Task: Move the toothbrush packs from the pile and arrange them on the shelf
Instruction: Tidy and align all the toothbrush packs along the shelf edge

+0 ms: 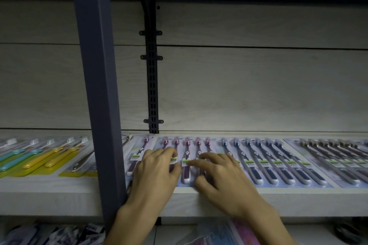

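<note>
We rest both hands, left hand (157,167) and right hand (221,175), fingers loosely curled and gripping nothing, on the purple toothbrush packs (187,162) at the shelf (59,195) front edge (light, slick, bendy blister cards, probably best pinched by their edges).

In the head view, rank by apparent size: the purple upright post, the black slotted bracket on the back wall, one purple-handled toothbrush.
1. Purple upright post, though nearness to the camera inflates it.
2. Black slotted bracket.
3. Purple-handled toothbrush.
</note>
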Action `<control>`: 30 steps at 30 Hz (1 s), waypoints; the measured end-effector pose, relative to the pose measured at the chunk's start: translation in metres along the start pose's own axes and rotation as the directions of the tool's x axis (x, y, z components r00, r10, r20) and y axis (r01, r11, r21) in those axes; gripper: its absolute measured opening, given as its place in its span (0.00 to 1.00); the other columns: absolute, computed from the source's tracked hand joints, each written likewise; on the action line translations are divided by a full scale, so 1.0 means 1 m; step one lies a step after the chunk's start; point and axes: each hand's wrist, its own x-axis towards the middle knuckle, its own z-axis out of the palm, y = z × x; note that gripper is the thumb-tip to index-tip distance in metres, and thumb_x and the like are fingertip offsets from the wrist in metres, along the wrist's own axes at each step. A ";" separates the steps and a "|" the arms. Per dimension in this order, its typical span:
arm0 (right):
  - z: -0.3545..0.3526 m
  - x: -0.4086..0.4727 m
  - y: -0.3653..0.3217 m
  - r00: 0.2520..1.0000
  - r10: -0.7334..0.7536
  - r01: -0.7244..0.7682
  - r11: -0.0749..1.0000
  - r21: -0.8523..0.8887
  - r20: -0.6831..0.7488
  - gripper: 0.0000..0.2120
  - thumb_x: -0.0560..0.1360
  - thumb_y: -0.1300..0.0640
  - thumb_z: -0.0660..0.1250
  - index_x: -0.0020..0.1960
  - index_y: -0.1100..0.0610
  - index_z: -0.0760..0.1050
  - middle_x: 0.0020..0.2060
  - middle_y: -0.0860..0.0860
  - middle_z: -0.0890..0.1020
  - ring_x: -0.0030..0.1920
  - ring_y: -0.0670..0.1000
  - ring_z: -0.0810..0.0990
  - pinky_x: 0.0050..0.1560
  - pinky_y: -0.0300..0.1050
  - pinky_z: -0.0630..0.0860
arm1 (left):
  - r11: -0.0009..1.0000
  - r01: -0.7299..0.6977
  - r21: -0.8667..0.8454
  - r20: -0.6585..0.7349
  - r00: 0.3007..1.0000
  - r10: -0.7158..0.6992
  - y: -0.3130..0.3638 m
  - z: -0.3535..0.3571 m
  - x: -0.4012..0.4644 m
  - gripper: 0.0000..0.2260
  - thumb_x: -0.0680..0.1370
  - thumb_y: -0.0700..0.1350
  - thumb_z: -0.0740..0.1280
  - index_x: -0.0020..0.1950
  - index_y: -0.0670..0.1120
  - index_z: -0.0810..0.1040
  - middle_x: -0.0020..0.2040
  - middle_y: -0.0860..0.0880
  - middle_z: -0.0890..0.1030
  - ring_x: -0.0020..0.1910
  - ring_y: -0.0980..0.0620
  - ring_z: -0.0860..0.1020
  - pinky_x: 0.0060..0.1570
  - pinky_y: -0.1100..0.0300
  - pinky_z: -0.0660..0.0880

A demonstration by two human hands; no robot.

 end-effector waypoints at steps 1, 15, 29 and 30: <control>0.000 0.000 0.000 1.000 0.000 0.000 1.000 -0.003 -0.002 0.31 0.68 0.38 0.43 0.68 0.37 0.67 0.64 0.41 0.71 0.65 0.46 0.66 0.71 0.50 0.56 | 1.000 0.003 0.002 0.002 1.000 -0.003 0.000 0.000 0.000 0.09 0.78 0.51 0.62 0.57 0.53 0.74 0.53 0.56 0.78 0.55 0.54 0.70 0.48 0.62 0.71; 0.000 0.000 0.000 1.000 0.000 0.000 1.000 -0.010 0.000 0.31 0.67 0.38 0.42 0.67 0.36 0.67 0.64 0.40 0.70 0.65 0.46 0.67 0.71 0.49 0.56 | 0.928 0.246 0.280 0.190 0.933 -0.305 -0.003 -0.003 0.007 0.22 0.80 0.61 0.50 0.68 0.53 0.70 0.65 0.46 0.72 0.64 0.41 0.68 0.60 0.50 0.65; -0.002 -0.002 -0.002 1.000 -0.003 0.003 1.000 -0.013 -0.005 0.32 0.67 0.39 0.42 0.67 0.37 0.68 0.64 0.41 0.71 0.65 0.47 0.67 0.70 0.46 0.56 | 0.904 0.278 0.326 0.185 0.919 -0.349 0.005 -0.011 0.005 0.24 0.81 0.58 0.49 0.53 0.43 0.78 0.56 0.41 0.77 0.58 0.43 0.70 0.60 0.53 0.64; -0.003 -0.002 -0.002 1.000 -0.004 0.004 1.000 -0.012 -0.003 0.32 0.67 0.39 0.42 0.67 0.37 0.68 0.64 0.41 0.71 0.65 0.47 0.67 0.70 0.46 0.56 | 0.904 0.279 0.325 0.178 0.920 -0.348 0.006 -0.012 0.005 0.24 0.81 0.58 0.49 0.53 0.43 0.78 0.56 0.41 0.76 0.58 0.43 0.69 0.60 0.53 0.64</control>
